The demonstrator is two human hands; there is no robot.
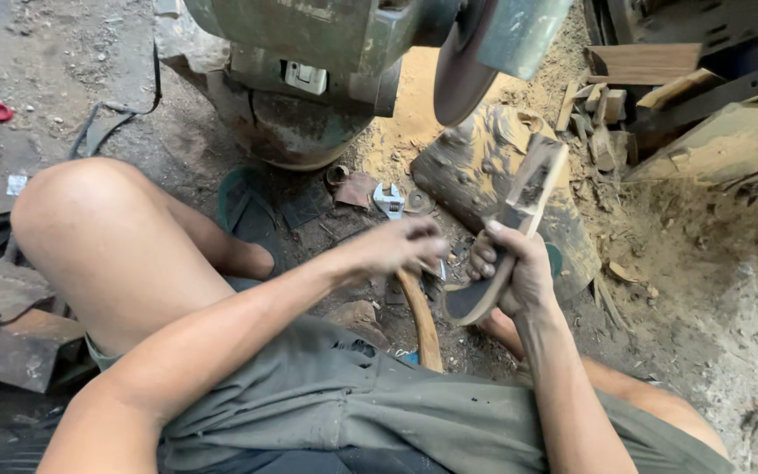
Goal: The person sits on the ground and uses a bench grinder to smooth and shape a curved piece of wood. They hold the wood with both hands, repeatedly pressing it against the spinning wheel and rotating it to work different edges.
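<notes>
right hand [519, 268] clamped around a curved wooden piece [519, 211] just below the grinding disc [462, 66], left hand [401, 246] loosely curled beside it, wood still rough, shaping apparently unfinished.

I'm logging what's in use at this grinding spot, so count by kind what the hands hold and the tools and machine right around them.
Carved wooden piece, held in the right hand: 1
Curved wooden stick, under the left hand: 1
Adjustable wrench on the ground: 1
Grinding disc: 1
Green grinder body: 1
Total: 5
</notes>
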